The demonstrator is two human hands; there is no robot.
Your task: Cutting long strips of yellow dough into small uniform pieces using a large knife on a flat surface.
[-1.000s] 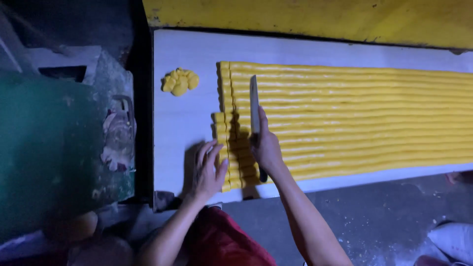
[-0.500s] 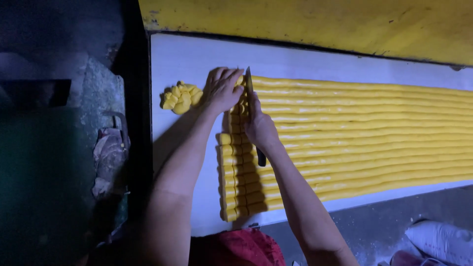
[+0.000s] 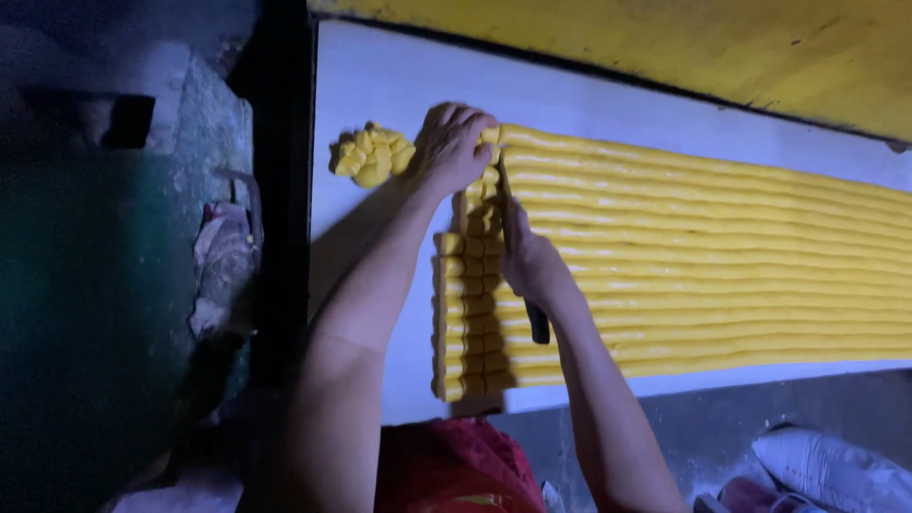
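Dough ropes (image 3: 703,256) fill the board's (image 3: 380,76) right; right hand (image 3: 532,266) grips knife (image 3: 538,323).

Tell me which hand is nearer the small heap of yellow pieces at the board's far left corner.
Left. The left hand rests on the strip ends just right of the heap of yellow pieces; the right hand grips the knife farther right and nearer the person.

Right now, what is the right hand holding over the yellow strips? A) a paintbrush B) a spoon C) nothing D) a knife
D: the right hand grips a knife by its dark handle, its blade lying across the yellow dough strips, while the left hand presses on the cut pieces at their far end.
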